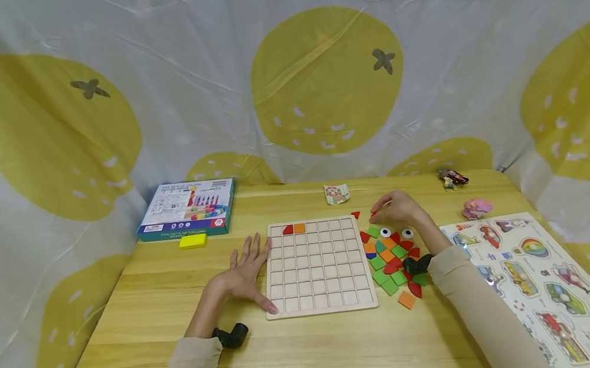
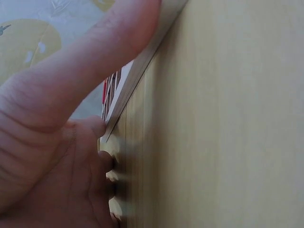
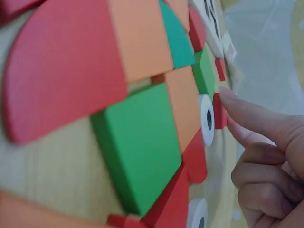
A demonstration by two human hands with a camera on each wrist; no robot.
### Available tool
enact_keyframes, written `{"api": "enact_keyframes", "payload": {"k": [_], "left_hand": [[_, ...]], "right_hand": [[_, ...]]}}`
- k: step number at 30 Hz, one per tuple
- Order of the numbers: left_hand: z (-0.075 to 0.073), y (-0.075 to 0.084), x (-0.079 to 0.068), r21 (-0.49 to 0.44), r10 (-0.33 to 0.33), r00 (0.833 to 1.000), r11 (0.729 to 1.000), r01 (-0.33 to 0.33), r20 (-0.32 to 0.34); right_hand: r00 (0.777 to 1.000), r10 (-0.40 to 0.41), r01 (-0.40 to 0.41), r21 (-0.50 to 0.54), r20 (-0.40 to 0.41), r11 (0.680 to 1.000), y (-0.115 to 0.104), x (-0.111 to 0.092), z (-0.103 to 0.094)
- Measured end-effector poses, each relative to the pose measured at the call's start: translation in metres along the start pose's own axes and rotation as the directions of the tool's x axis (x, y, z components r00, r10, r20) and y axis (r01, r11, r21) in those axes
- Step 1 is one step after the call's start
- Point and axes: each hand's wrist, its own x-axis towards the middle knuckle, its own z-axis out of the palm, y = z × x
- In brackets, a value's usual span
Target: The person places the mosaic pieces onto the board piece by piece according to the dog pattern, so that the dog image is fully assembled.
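A wooden grid board [image 1: 323, 310] lies flat on the table, with a red quarter-round piece [image 1: 288, 230] and an orange square [image 1: 299, 228] in its top row. My left hand [image 1: 237, 277] spreads its fingers along the board's left edge, the thumb touching the lower left corner. Above a loose pile at the board's right, my right hand [image 1: 403, 210] pinches a small red piece [image 3: 219, 111] between thumb and index finger. Its full outline is partly hidden. The pile holds green squares [image 1: 389, 286], red pieces [image 1: 415, 289], orange squares [image 1: 406, 299] and round white eye pieces [image 1: 407, 233].
A printed paper slip [image 1: 337, 194] lies behind the board. At the back left are a boxed set [image 1: 188, 209] and a yellow block [image 1: 192, 241]. A picture puzzle board [image 1: 544, 278], a pink toy [image 1: 476, 208] and a small dark figure [image 1: 453, 179] are on the right.
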Motion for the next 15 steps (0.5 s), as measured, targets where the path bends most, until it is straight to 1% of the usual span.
{"api": "enact_keyframes", "payload": {"k": [5, 10, 12, 15], "left_hand": [[0.000, 0.001, -0.001, -0.002, -0.007, 1.000, 1.000, 0.007, -0.002], [0.000, 0.000, -0.002, -0.010, -0.010, 1.000, 1.000, 0.010, 0.004], [0.000, 0.001, -0.002, -0.009, -0.007, 1.000, 1.000, 0.007, 0.006], [0.000, 0.001, -0.001, -0.001, -0.002, 1.000, 1.000, 0.002, 0.003]], "right_hand": [[0.999, 0.033, -0.034, 0.045, 0.013, 0.998, 0.007, -0.001, -0.005], [0.999, 0.041, -0.041, 0.000, -0.031, 0.999, 0.012, -0.002, -0.008], [0.999, 0.043, -0.042, 0.016, -0.019, 0.999, 0.013, -0.002, -0.009], [0.999, 0.049, -0.049, 0.073, 0.011, 0.996, 0.014, -0.003, -0.010]]}}
